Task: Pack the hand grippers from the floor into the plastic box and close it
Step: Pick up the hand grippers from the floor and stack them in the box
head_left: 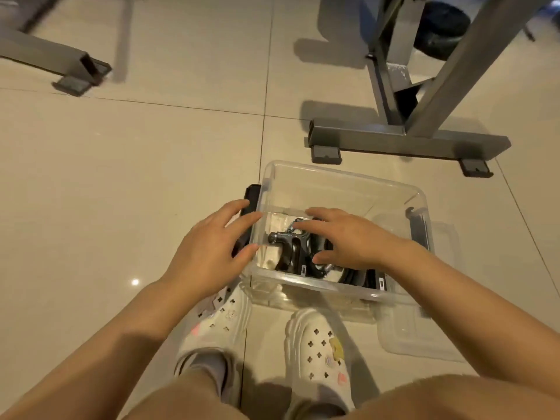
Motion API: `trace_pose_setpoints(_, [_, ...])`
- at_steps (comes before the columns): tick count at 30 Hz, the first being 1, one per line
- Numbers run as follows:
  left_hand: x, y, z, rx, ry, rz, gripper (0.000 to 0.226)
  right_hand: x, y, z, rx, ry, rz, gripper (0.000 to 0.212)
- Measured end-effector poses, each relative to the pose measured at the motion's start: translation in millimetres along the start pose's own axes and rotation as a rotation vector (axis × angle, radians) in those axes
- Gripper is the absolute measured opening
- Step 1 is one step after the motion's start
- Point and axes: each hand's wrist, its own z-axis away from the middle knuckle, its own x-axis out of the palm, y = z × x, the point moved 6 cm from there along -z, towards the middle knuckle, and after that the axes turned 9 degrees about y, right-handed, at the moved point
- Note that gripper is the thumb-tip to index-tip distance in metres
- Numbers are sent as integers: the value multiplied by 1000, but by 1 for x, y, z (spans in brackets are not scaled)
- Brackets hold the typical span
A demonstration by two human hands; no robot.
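Note:
A clear plastic box (342,180) stands open on the tiled floor in front of my feet. Black hand grippers (292,253) lie inside it on the bottom. My right hand (348,237) is spread over the box's inside, fingers straight, just above the hand grippers. My left hand (212,247) hovers at the box's left wall, fingers spread, over its black latch (251,197). The clear lid (424,334) lies flat on the floor at the box's right, partly under it.
A grey metal frame foot (403,140) stands just behind the box. Another frame leg (75,68) sits at the far left. My white clogs (318,341) are right in front of the box. A dark round object (439,28) lies at the back.

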Motion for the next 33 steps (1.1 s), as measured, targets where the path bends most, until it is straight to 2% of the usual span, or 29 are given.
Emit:
trace_pose_setpoints(9, [-175,-11,151,-325,297,-202,44,-85,-213,10,-472,97,103,73])
trace_pose_setpoints(13, [-235,-5,245,-524,406,-284,38,-101,-300,38,-635,24,96,80])
trace_pose_setpoints(17, [-280,8,338,-750,489,-348,34,-114,-374,73,-739,-31,64,78])
trace_pose_setpoints(25, [-332,59,490,-1088,721,-418,31,-124,-495,146,-952,-69,140,65])
trace_pose_setpoints(33, [-325,42,608,-1315,1026,-267,21,-74,-633,174,-1221,-135,276,60])
